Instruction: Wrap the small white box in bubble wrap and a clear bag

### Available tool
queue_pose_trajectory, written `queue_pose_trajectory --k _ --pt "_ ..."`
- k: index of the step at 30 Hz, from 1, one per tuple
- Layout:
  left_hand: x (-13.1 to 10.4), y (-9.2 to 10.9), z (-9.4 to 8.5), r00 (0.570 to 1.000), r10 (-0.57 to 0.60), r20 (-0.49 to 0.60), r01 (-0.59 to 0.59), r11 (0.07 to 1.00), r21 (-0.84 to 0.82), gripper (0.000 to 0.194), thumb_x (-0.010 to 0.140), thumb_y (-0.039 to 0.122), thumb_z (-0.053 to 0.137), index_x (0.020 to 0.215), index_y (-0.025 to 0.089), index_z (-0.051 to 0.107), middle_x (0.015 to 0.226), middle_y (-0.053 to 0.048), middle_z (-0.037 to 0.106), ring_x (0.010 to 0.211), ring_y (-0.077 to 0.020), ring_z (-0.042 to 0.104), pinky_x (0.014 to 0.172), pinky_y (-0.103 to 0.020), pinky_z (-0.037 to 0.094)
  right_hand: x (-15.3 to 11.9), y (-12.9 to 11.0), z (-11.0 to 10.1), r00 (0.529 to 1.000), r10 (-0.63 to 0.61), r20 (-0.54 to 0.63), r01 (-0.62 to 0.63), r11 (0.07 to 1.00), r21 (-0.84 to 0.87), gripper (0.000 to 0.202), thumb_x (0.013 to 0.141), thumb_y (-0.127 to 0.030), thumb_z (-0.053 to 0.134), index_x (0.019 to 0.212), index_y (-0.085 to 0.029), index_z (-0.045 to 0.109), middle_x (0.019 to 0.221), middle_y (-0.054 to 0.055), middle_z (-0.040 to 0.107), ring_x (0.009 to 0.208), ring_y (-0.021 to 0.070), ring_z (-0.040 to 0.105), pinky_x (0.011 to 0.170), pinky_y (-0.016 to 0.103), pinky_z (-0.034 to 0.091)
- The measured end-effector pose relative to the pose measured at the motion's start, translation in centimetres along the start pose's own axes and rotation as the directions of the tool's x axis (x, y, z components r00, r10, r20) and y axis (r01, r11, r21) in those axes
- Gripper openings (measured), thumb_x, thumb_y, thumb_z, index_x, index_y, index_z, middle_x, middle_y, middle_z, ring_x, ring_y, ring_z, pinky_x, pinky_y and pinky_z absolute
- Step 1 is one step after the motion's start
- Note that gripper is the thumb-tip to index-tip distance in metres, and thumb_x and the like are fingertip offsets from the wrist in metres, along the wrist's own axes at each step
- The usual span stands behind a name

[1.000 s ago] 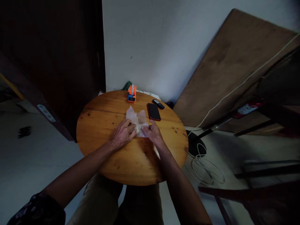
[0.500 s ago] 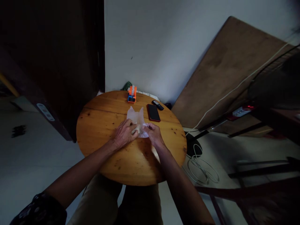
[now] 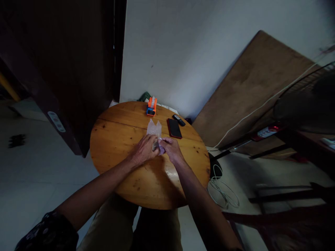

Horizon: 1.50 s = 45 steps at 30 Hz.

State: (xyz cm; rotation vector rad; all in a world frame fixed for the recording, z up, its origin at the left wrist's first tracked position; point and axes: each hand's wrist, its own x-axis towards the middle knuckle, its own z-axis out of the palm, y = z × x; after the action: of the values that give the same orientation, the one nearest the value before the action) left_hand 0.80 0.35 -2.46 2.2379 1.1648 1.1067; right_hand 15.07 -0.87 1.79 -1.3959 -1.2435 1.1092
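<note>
A translucent plastic wrap [image 3: 154, 129] stands up between my hands over the middle of the round wooden table [image 3: 146, 181]. My left hand [image 3: 147, 147] is closed on the wrap's left side, its fingers curled round it. Pinching the right edge of the same wrap is my right hand [image 3: 169, 146]. Something pale lies between the fingers, too small to make out. Behind the wrap is an orange and blue tape dispenser [image 3: 151, 106]. A dark phone with a red edge [image 3: 174, 128] lies to the right, beside a small black handset [image 3: 179, 120].
A brown board [image 3: 243, 87] leans on the wall behind the table, at the right. White cable [image 3: 222, 191] lies coiled on the floor at right. A dark door frame [image 3: 65, 104] stands at left. A power strip [image 3: 266, 132] glows red.
My hands have come closer together and the wrap between them is narrower. The whole view has shifted slightly, with the table now a little further right.
</note>
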Motion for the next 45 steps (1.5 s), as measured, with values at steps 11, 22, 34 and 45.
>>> queue_pose_trajectory --k 11,22,34,45 --pt "-0.1 0.0 -0.8 0.963 -0.268 0.044 0.26 0.868 -0.423 0.06 0.081 0.029 0.063 0.138 0.016 0.049 0.1 -0.004 0.065 0.087 -0.0168 0.062 0.079 -0.03 0.052 0.2 -1.3 -1.2 0.949 0.004 0.314 0.1 0.944 -0.315 0.03 0.066 -0.016 0.056 0.091 -0.018 0.074 0.071 -0.002 0.068 0.057 0.0116 0.057 0.055 0.022 0.045" --pt "-0.2 -0.3 0.1 0.967 -0.255 -0.01 0.238 0.914 -0.33 0.059 0.069 0.012 0.063 0.127 0.019 0.056 0.101 -0.003 0.064 0.093 -0.018 0.062 0.087 -0.033 0.053 0.6 -0.5 -1.9 0.883 -0.06 0.465 0.195 0.949 -0.248 0.055 0.07 -0.009 0.053 0.123 -0.023 0.058 0.09 -0.002 0.066 0.05 0.0068 0.055 0.052 0.021 0.047" --pt "-0.6 0.1 0.6 0.959 -0.275 -0.072 0.245 0.927 -0.284 0.055 0.08 0.027 0.066 0.132 0.017 0.051 0.104 -0.008 0.065 0.097 -0.0217 0.063 0.09 -0.038 0.053 1.8 0.9 -2.6 0.812 -0.156 0.562 0.195 0.981 -0.009 0.065 0.073 -0.015 0.057 0.136 -0.023 0.046 0.085 -0.006 0.064 0.048 0.006 0.056 0.047 0.02 0.048" --pt "-0.4 0.4 -0.1 0.988 -0.108 -0.111 0.109 0.994 0.002 0.049 0.072 0.016 0.06 0.121 0.019 0.061 0.124 -0.01 0.06 0.116 -0.026 0.058 0.103 -0.04 0.047 5.1 1.8 -5.2 0.933 -0.352 0.079 0.36 0.922 -0.146 0.026 0.079 -0.032 0.062 0.1 -0.018 0.066 0.09 0.004 0.071 0.074 0.0161 0.064 0.075 0.033 0.053"
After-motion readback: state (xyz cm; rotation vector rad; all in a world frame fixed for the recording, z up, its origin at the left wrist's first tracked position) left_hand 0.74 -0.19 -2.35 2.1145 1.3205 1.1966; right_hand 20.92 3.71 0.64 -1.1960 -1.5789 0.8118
